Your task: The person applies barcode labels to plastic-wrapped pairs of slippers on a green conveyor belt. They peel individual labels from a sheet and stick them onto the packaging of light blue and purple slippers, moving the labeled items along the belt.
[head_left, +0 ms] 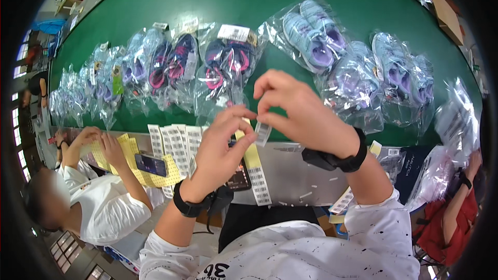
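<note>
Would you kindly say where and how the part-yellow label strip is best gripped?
Probably pinch the label strip by its near, white end, from the wearer's side: it is long and thin, that end lies by the near edge of the grey work surface, while a dark device crowds its left and the left hand is near its yellow part.

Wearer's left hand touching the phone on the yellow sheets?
Apart. Head view: white barcode-label strips show between the left hand and the phone.

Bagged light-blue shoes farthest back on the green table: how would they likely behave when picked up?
The shoes look fabric-topped, so probably light and soft to squeeze. The clear bag, loose and glossy, seems floppy and may slip.
</note>
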`<act>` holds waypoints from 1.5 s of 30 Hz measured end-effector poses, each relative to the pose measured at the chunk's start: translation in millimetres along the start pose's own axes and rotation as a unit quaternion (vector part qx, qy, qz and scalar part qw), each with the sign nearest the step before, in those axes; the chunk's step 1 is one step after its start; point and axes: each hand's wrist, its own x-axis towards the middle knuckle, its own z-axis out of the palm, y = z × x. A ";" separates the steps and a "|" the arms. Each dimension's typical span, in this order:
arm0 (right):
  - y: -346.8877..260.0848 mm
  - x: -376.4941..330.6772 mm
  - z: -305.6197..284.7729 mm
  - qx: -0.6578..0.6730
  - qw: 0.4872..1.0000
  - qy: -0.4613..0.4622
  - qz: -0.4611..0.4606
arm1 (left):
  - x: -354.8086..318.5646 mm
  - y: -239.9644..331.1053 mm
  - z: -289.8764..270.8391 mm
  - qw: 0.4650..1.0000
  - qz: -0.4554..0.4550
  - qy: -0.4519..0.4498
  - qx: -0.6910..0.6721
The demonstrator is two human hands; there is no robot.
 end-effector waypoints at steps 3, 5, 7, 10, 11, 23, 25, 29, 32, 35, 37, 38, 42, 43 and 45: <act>3.3 -4.1 3.9 0.022 0.999 0.021 0.030 | 4.0 -7.1 -6.0 0.999 0.014 -0.005 0.038; 12.2 -6.6 8.2 0.078 0.986 0.133 0.067 | 4.6 -15.4 -10.6 0.991 -0.080 0.049 -0.092; 34.8 -9.9 10.1 0.227 0.934 0.240 0.137 | 13.6 -21.2 -24.6 0.979 -0.133 0.070 -0.140; 112.1 -6.4 23.6 0.460 0.825 0.256 0.206 | 37.4 -44.8 -33.3 0.996 -0.057 0.064 0.026; 145.7 -3.8 24.8 0.500 0.800 0.249 0.218 | 52.6 -52.2 -30.3 0.992 -0.003 0.043 0.121; 222.0 71.2 -5.9 0.280 0.901 0.249 0.219 | 122.0 -133.6 -81.9 0.884 0.133 -0.052 0.446; 213.1 102.8 18.0 0.315 0.883 0.236 0.256 | 117.1 -139.2 -84.7 0.905 0.127 -0.038 0.405; 204.3 150.1 54.5 0.293 0.886 0.268 0.241 | 115.7 -148.1 -83.9 0.908 0.123 -0.018 0.400; 219.5 157.1 65.6 0.107 0.924 0.294 0.220 | 122.8 -137.6 -78.3 0.916 0.107 0.006 0.386; 210.5 132.8 54.0 -0.081 0.919 0.298 0.244 | 130.3 -131.1 -79.9 0.896 0.117 0.041 0.427; 210.1 111.7 47.3 -0.018 0.911 0.316 0.264 | 145.3 -133.7 -73.8 0.886 0.132 0.022 0.444; 207.6 106.3 43.9 0.012 0.908 0.314 0.277 | 146.3 -139.3 -72.2 0.877 0.109 0.008 0.469; 202.1 91.6 16.6 0.019 0.877 0.339 0.339 | 148.0 -149.7 -71.9 0.883 0.105 0.033 0.456; 200.3 92.4 15.2 0.100 0.866 0.373 0.319 | 147.4 -150.0 -71.9 0.883 0.105 0.032 0.457; 194.5 97.8 14.9 0.257 0.822 0.432 0.268 | 147.5 -151.1 -71.1 0.883 0.106 0.028 0.457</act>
